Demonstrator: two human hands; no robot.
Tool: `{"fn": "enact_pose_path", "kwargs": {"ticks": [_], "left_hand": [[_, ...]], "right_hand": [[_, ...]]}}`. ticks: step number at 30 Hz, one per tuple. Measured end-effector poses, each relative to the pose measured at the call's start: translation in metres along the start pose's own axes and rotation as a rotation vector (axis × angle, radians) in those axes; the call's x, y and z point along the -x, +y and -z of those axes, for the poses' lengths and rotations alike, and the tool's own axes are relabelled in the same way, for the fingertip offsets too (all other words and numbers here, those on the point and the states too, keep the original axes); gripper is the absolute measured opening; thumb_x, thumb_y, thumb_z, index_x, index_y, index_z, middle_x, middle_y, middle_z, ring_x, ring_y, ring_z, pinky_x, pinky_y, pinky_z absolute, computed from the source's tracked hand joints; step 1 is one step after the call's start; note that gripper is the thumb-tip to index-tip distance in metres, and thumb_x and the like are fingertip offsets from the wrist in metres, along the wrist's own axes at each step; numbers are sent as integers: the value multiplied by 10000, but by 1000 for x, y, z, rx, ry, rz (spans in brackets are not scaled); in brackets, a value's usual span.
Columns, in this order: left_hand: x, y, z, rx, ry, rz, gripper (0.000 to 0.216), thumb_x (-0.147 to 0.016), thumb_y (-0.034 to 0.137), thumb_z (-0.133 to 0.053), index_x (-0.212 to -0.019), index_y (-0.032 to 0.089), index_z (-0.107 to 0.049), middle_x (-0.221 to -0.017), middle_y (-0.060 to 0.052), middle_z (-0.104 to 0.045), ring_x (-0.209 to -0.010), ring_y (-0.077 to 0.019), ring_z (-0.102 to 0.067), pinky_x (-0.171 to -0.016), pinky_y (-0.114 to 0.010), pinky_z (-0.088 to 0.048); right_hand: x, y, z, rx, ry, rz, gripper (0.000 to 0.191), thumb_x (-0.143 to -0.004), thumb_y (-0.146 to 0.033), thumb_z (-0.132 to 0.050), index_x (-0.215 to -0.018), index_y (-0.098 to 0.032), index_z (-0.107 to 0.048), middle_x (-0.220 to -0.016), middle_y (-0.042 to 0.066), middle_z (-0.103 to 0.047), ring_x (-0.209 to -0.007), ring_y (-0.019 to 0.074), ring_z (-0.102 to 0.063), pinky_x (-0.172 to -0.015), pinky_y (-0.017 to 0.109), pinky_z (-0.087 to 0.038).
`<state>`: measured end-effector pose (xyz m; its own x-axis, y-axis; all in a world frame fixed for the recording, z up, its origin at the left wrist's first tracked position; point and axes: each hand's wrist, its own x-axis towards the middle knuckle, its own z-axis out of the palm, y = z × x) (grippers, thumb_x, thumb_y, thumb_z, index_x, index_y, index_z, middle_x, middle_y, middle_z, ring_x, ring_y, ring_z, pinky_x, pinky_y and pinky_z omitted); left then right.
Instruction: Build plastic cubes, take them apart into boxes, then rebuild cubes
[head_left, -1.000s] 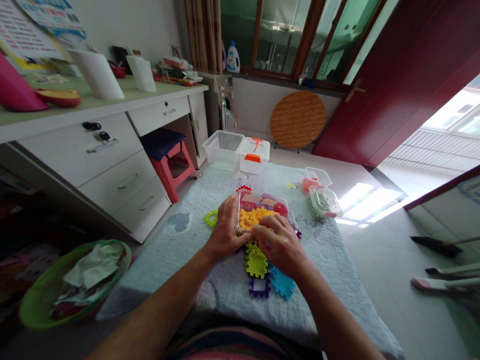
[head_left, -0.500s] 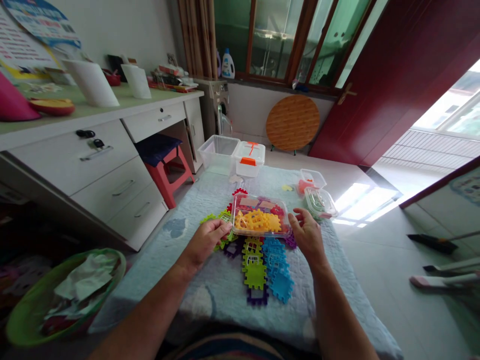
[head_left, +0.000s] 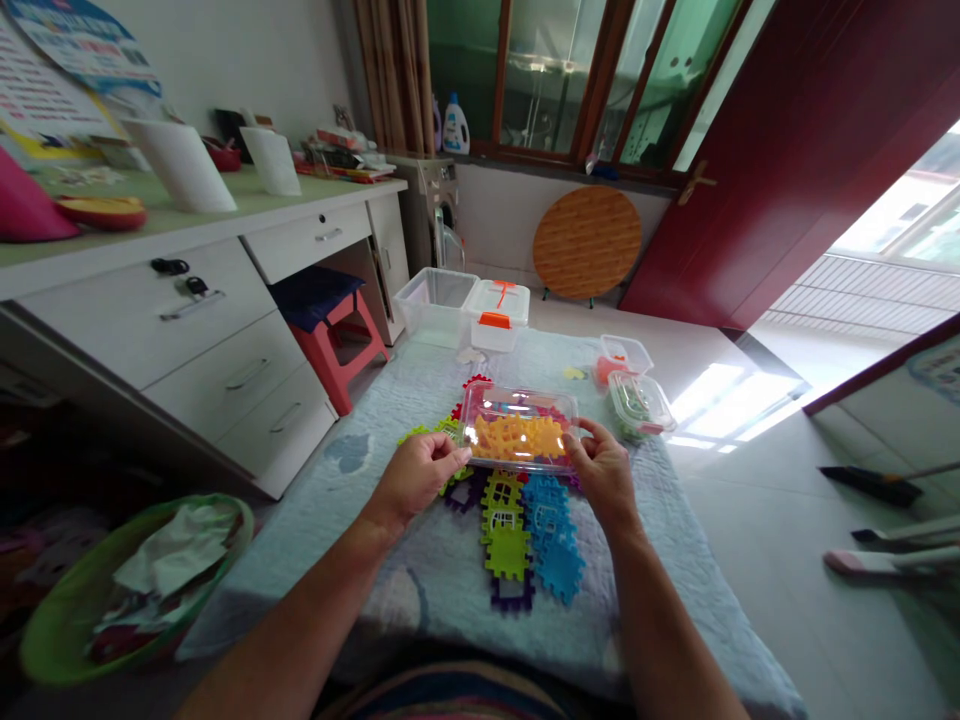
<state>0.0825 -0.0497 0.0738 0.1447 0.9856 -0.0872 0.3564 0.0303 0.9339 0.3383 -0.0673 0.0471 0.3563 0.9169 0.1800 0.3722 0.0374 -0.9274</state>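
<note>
A clear plastic container [head_left: 520,462] holds orange toy pieces [head_left: 517,438] with notched edges. My left hand [head_left: 421,474] pinches its left front corner between thumb and fingers. At the right side, my right hand [head_left: 604,470] grips the rim, thumb on the near face. Bright glare lies over the container's top. Below and around it, interlocking plastic tiles lie on the cloth: green tiles [head_left: 508,552], blue tiles [head_left: 553,530] and a dark purple tile [head_left: 513,592]. Red tiles [head_left: 475,382] show behind the container, which hides part of them.
At the far edge of the cloth-covered table [head_left: 360,560] stand an uncovered clear bin [head_left: 436,310] and a lidded box [head_left: 499,318] with orange clips. Two small containers, one with red pieces [head_left: 613,372] and one with green pieces [head_left: 637,405], sit to the right. A green basket [head_left: 45,630] stands lower left.
My right hand has moved left and closed on the container's right side, where its fingers were looser before. The container has shifted slightly left, and the glare on its top has grown.
</note>
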Motion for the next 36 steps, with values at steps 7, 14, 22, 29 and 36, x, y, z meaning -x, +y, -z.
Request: {"fn": "enact_pose_path", "kwargs": {"ticks": [7, 14, 22, 29, 36], "left_hand": [[-4, 7, 4, -167, 61, -9, 366, -654, 483, -654, -491, 197, -493, -485, 37, -440, -501, -117, -380, -512, -249, -283], [-4, -2, -5, 69, 167, -36, 345, -704, 460, -655, -557, 192, -496, -516, 54, -394, -505, -98, -331, -501, -238, -287], [7, 4, -20, 284, 162, -196, 231, -810, 394, -647, -774, 188, -548, -679, 42, -503, -619, -105, -449, -594, -215, -383], [1, 1, -24, 475, 141, -51, 305, -740, 402, -702, -694, 191, -486, -564, 73, -451, -511, -74, -367, -500, -198, -300], [-7, -6, -14, 200, 177, 62, 277, -680, 427, -685, -637, 186, -556, -515, 41, -542, -461, -103, -460, -476, -227, -338]], "right_hand": [[5, -3, -1, 91, 64, 104, 418, -812, -444, -617, -1078, -124, -665, -500, -115, -348, -446, 89, -350, -495, 224, -337], [9, -1, -6, 38, 101, 111, 430, -841, -428, -606, -1148, -127, -631, -515, -122, -328, -445, 90, -341, -487, 220, -326], [12, -1, -12, 9, 176, 99, 460, -864, -447, -588, -1180, -114, -612, -547, -118, -303, -467, 90, -321, -483, 218, -305], [16, -2, -15, 42, 238, 182, 424, -870, -421, -590, -1172, -124, -607, -555, -120, -306, -474, 90, -341, -510, 221, -337], [20, 3, -17, 142, 249, 315, 396, -879, -391, -594, -1189, -146, -599, -543, -114, -384, -467, 89, -382, -513, 213, -361]]}}
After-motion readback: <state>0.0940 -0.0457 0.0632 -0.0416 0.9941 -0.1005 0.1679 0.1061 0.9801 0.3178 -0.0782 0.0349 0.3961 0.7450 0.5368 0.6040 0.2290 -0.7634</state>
